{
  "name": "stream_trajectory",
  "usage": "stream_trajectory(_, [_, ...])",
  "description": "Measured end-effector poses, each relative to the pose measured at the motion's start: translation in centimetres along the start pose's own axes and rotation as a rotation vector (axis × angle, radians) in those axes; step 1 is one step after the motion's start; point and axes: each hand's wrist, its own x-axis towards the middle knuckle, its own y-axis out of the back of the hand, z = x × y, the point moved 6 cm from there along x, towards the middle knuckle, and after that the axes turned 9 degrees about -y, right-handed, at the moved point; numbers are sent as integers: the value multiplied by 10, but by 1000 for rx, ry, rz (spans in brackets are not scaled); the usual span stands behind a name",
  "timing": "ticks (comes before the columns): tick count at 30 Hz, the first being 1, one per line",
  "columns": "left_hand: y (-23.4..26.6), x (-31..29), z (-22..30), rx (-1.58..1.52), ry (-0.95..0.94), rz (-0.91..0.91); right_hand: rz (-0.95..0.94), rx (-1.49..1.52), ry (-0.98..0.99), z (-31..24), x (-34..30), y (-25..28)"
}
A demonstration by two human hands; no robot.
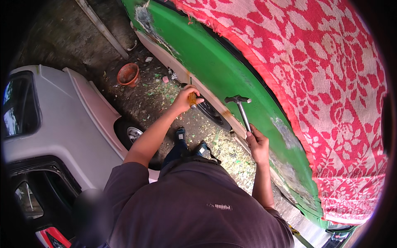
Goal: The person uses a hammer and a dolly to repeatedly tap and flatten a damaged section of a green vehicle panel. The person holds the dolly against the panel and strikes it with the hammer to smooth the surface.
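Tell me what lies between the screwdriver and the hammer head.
Head view: only bare green panel separates the screwdriver from the hammer head; nothing else.

The green painted metal car body (231, 70) looks smooth, with rough bare patches where paint is scraped off. A woven red-and-white patterned cloth (331, 82) looks coarse. The grey steel hammer (242, 108) appears dull; the amber plastic-handled screwdriver (192, 98) glossy.

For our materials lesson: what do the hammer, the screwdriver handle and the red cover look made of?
Hammer: metal head and shaft, dull grey sheen. Screwdriver handle: probably translucent amber plastic. Cover: woven cloth, matte, with frayed edge and white floral pattern.
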Motion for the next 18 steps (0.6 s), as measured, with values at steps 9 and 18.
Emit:
stream_trajectory(9, [53,6,6,42,-50,307,-24,-5,6,-19,11,-16])
stream_trajectory(18, [116,14,-40,-278,138,376,-79,-25,60,-48,30,-56])
